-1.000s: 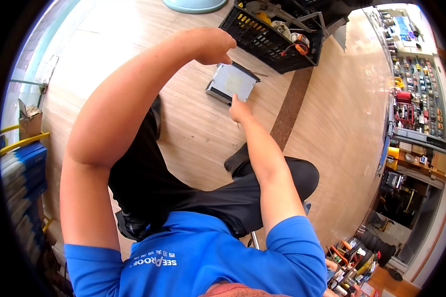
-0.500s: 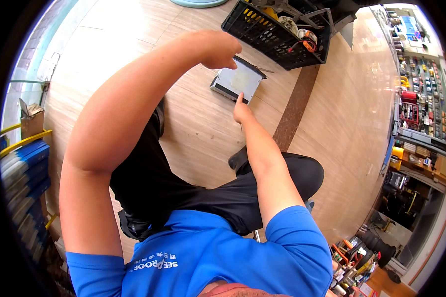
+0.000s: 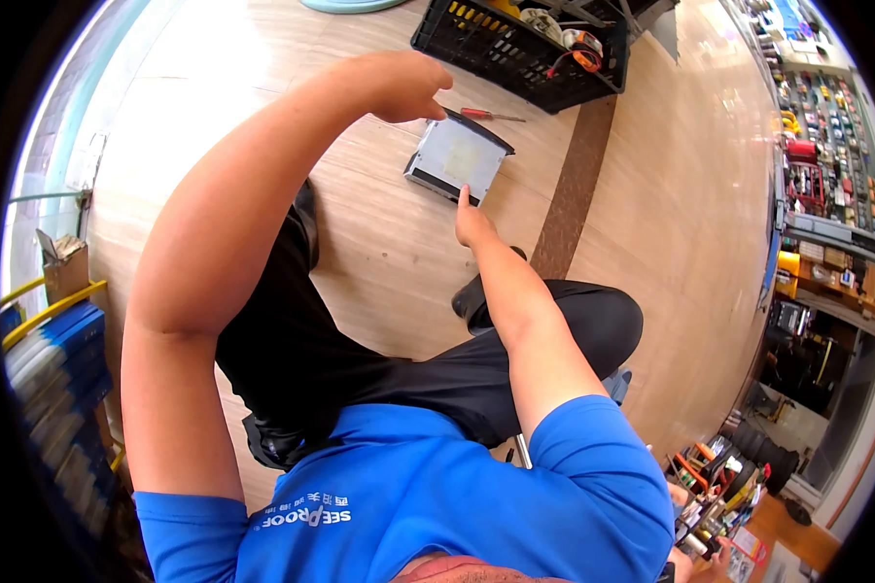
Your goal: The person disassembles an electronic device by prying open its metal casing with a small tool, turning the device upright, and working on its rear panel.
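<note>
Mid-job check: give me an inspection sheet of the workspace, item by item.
Surface: pale floor crossed by a dark strip.
Job's things: silver box on the floor; red-handled screwdriver just beyond it.
Clutter: black crate holding mixed gear.
Grips: right grip has a finger at the box's near edge; left grip is at its far-left corner, contact unclear.
Cables: nothing seen at the box.
Surroundings: rows of goods at right; stacked blue items at left.

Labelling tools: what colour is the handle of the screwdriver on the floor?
Red. The screwdriver handle shows best in the head view.
</note>
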The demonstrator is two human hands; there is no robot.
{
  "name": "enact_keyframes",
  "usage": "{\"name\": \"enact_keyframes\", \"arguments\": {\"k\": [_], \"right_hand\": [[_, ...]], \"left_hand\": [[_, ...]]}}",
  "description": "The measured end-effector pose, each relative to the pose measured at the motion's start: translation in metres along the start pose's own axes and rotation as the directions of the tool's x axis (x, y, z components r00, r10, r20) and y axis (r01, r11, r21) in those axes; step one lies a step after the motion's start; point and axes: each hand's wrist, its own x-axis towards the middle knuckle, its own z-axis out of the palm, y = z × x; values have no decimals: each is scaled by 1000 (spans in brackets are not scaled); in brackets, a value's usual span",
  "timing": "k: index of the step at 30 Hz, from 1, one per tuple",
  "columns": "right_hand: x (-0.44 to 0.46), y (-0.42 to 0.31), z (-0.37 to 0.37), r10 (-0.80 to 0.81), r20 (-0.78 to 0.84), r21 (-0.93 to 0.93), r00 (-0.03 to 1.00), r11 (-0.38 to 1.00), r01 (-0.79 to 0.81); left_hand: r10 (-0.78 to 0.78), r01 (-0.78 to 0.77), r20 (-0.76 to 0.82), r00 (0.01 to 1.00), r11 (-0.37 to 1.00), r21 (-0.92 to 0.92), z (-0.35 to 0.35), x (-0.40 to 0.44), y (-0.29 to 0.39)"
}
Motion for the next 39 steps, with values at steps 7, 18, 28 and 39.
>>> {"name": "enact_keyframes", "arguments": {"k": [7, 18, 28, 39], "right_hand": [[-19, 10, 19, -23, -39, 28, 999, 999, 24], [31, 39, -21, 287, -329, 418, 900, 899, -134], [66, 57, 4, 370, -298, 589, 880, 797, -136], [50, 62, -1, 239, -371, 458, 897, 888, -46]], "left_hand": [[-9, 9, -15, 1000, 1000, 8, 4, -3, -3], [-40, 41, 20, 999, 999, -35, -10, -7, -3], [-83, 86, 69, 994, 996, -39, -4, -5, -3], [-60, 59, 94, 994, 998, 11, 5, -3, 0]]}}
